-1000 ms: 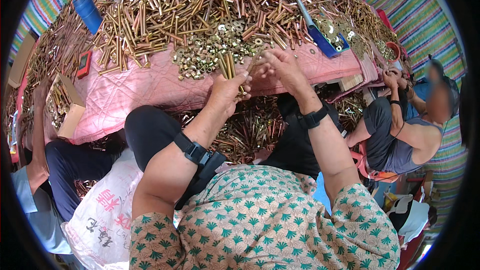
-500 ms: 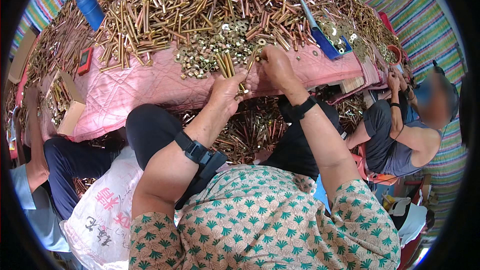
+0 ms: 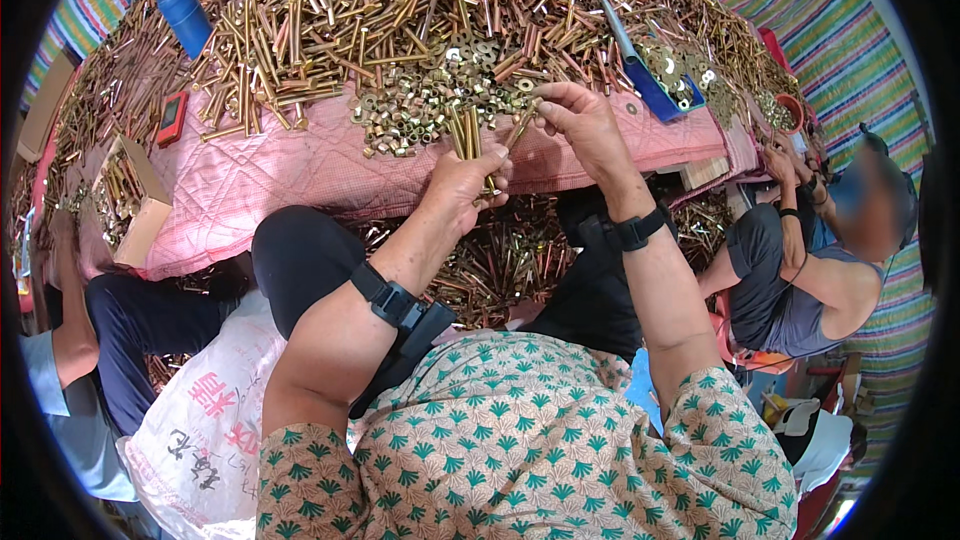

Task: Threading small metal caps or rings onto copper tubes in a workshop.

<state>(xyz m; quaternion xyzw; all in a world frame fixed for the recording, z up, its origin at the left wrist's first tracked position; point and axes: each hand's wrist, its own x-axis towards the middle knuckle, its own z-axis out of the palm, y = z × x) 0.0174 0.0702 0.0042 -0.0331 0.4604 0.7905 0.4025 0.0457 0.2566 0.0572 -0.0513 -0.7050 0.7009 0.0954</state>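
Note:
My left hand (image 3: 468,180) is closed around several long brass-coloured bolts (image 3: 465,130) that stick up out of the fist. One more bolt (image 3: 521,126) leans out of it to the right, apart from the bunch. At that bolt's upper end, the thumb and forefinger of my right hand (image 3: 590,130) come together; whether they also hold a small part there is too fine to see. Just beyond both hands, a heap of small nuts or short sleeves (image 3: 400,115) lies on the pink quilted cover (image 3: 260,180), with flat washers (image 3: 480,52) behind it.
Loose bolts (image 3: 330,10) are piled across the table. A blue cup (image 3: 182,15), a red device (image 3: 172,120) and a cardboard box (image 3: 145,215) stand left. To the right is a blue tray (image 3: 655,90) of washers. More bolts lie below the table edge. Co-workers sit on both sides.
My right hand has shifted slightly right and turned, its fingers now less curled at the bolt's end. The left hand, still gripping the bolts, has moved a little to the right.

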